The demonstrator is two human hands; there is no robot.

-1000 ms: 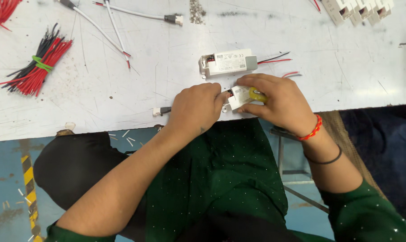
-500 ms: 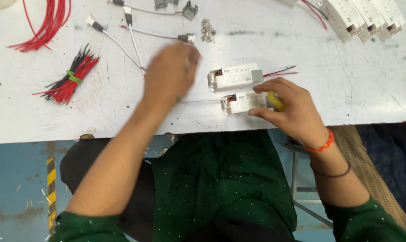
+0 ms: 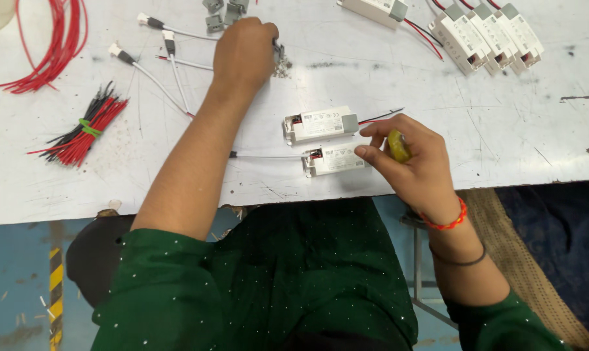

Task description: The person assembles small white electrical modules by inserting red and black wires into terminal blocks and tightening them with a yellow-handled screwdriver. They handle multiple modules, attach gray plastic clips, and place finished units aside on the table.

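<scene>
Reaching top centre, left hand closes over small screws; right hand grips a yellow-handled tool, steadying the lower white box; pinch one screw cleanly.

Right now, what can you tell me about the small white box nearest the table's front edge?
The small white box is a flat, oblong, plastic-looking case with a label on top. It lies flat near the table edge, parallel to a similar box just behind. A thin white lead runs out leftward. The right hand touches its right end.
</scene>
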